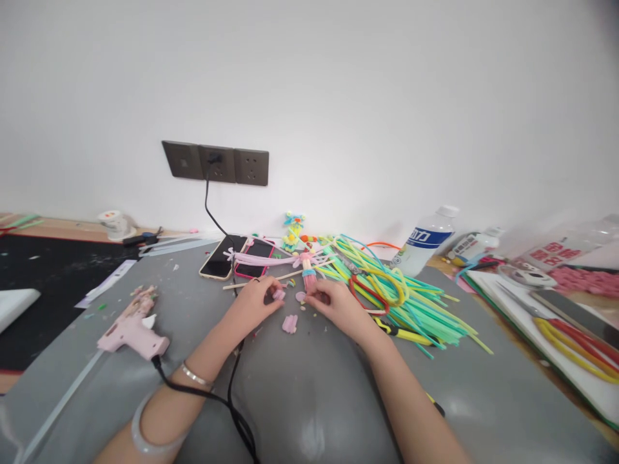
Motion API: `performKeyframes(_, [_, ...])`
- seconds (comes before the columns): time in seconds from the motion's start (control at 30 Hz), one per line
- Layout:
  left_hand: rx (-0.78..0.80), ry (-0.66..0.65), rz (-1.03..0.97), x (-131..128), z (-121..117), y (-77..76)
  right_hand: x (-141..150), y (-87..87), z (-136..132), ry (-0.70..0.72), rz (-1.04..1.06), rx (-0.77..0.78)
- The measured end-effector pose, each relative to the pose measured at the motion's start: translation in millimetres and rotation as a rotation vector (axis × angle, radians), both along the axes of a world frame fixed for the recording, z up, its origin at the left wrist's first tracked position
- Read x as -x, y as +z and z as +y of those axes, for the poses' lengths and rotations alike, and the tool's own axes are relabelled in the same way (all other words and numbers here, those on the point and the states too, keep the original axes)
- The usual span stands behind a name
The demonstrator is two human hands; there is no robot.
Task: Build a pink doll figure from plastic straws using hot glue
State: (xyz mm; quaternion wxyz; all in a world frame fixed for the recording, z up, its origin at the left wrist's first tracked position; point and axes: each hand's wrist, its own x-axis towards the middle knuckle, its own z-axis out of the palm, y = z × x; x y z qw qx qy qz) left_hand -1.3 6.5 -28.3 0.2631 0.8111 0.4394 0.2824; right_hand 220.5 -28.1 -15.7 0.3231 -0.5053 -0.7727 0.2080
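A gray mat (271, 399) spreads beneath two bare hands at work. A bundle of green, yellow and blue stems (430, 312) lies beyond and right of the right hand (336, 306), with a bottle (425, 241) behind it. A pink glue gun (133, 332) rests left of the left hand (256, 299); two phones, one white-edged (223, 258), one pink-edged (255, 258), lie beyond that hand. Between and just past the grips is the pink figure (308, 264). The left fingertips pinch a pink scrap (278, 294); the right ones, bent together, reach a pink disc (300, 296), their hold unclear.
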Motion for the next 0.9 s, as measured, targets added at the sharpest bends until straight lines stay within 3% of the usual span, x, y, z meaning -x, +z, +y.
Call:
performKeyframes(0.17, [0.096, -0.023, -0.111, 2, -1, 4.4, -1, 5.0, 1, -0.129, 0.185, -0.061])
performKeyframes(0.27, [0.067, 0.022, -0.160, 3, 1, 4.5, -2, 4.2, 2, -0.227, 0.225, -0.148])
performKeyframes(0.43, [-0.083, 0.037, -0.203, 3, 0, 10.3, 4, 3.8, 1, -0.307, 0.221, -0.271])
performKeyframes(0.6, [-0.364, 0.138, -0.395, 4, -8, 20.5, 11, 8.1, -4, -0.411, 0.196, -0.394])
performKeyframes(0.7, [-0.412, 0.184, -0.447, 6, -7, 21.1, 15, 12.4, -8, -0.475, 0.210, -0.475])
performKeyframes(0.8, [-0.301, 0.185, -0.454, 6, -4, 19.8, 33, 20.6, -15, -0.434, 0.253, -0.523])
performKeyframes(0.9, [-0.151, 0.151, -0.506, 3, -3, 19.3, 77, 33.5, -30, -0.185, 0.282, -0.467])
